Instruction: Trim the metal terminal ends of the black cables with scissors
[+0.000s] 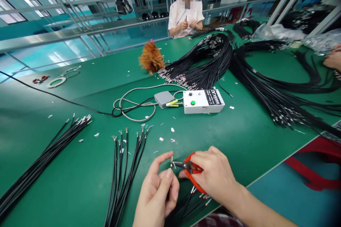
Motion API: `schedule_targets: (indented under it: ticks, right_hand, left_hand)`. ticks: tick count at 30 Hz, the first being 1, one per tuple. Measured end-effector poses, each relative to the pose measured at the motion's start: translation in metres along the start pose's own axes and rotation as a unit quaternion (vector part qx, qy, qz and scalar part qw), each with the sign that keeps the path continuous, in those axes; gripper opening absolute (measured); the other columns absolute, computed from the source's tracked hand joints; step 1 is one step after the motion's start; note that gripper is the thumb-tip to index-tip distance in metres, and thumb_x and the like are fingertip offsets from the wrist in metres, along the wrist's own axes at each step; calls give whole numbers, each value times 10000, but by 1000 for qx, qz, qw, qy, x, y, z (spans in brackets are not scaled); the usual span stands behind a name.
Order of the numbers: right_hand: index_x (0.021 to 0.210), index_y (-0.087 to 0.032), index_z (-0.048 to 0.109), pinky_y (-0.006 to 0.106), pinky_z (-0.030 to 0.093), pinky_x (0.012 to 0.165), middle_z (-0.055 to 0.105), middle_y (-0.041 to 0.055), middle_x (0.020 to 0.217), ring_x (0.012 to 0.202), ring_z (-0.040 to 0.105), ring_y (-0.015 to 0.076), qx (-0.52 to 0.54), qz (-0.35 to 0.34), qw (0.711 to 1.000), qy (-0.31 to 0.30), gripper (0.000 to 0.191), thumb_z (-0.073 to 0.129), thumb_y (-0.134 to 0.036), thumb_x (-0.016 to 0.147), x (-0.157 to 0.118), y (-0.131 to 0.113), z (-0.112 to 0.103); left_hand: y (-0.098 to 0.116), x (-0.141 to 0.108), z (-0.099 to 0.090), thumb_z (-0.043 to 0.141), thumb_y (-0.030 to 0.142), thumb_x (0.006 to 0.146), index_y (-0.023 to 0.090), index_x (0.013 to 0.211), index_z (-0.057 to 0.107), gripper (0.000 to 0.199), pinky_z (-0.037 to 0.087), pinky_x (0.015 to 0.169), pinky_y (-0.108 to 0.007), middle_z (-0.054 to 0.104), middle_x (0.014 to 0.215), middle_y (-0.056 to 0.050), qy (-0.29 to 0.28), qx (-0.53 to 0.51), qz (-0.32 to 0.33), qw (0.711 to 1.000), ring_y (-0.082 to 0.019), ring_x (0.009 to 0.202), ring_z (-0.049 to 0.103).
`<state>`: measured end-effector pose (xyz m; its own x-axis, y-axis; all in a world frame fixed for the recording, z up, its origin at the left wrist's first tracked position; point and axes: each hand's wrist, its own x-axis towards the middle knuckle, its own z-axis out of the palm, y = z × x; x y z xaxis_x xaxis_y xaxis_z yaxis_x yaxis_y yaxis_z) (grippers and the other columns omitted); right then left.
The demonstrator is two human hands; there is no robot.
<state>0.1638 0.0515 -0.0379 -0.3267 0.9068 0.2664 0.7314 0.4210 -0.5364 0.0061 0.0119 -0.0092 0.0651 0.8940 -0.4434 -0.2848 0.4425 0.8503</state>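
Note:
My left hand [160,191] pinches the end of a black cable, whose thin stripped wires [172,159] stick up between the fingers. My right hand [213,170] is wrapped round red-handled cutters [195,177], their metal jaws at those wires. Below my hands lie more black cables [186,205], partly hidden by them. Left of my left hand is a small group of black cables [125,170] with exposed ends, and a thicker bundle [50,159] lies farther left.
A white box with a green button [204,102] sits mid-table beside a grey block [163,98] and looped cord. Behind are large cable bundles [207,56] and a brown feathery object [151,57]. A person [185,17] sits opposite; another person's hand [333,57] shows at right.

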Motion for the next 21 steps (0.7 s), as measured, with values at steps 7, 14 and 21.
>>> schedule_targets:
  ticks: [7,14,21]
  right_hand:
    - [572,-176,576,296,204,603,601,-6,559,516,457,104,48,36,998,-23,446,585,-541,829,-1,-1,0]
    - [612,-190,523,245,283,505,425,-49,494,455,365,102,663,285,686,-93,569,466,-729,784,14,15,0]
    - [637,-152,521,197,331,540,396,-44,569,516,340,83,847,314,415,-111,517,543,-639,812,15,34,7]
  left_hand:
    - [2,-1,1,552,425,879,215,1239,418,438,112,359,-143,476,501,86,1,11,-2,1000,-28,392,162]
    - [1,1,1,571,422,865,193,1051,513,301,168,354,-139,558,522,59,9,35,12,999,-14,319,310]
    - [-6,2,3,607,293,823,191,755,581,126,392,453,-203,599,556,24,99,220,150,959,-100,436,501]
